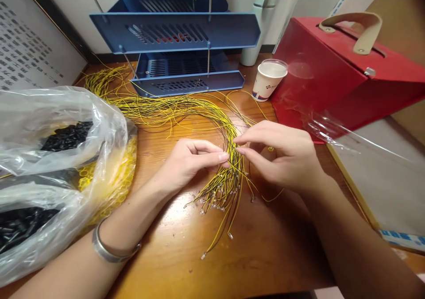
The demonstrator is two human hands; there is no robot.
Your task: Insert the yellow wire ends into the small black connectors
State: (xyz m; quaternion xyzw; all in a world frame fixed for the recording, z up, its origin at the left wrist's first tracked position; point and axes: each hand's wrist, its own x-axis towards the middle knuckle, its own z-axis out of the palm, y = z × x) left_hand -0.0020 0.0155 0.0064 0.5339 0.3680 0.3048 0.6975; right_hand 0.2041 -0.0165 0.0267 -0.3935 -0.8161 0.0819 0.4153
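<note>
A long bundle of thin yellow and black wires [186, 106] curves across the wooden table, its near ends fanned out and tipped with small pale connectors [215, 193]. My left hand [191, 162] is closed at the left side of the bundle, thumb and fingers pinching wires near the fanned ends. From the right, my right hand [282, 157] reaches in, its thumb and fingertips nearly together on the bundle's right edge. Exactly which strands each hand pinches is hidden. Two wire ends stretch nearer to me than the others.
Clear plastic bags [109, 126] with small black pieces [68, 135] lie at left on yellow honeycomb-like material [124, 170]. A blue tiered rack [175, 32] stands behind the wires. At right are a paper cup [268, 82], a pale bottle [254, 38] and a red box [318, 78].
</note>
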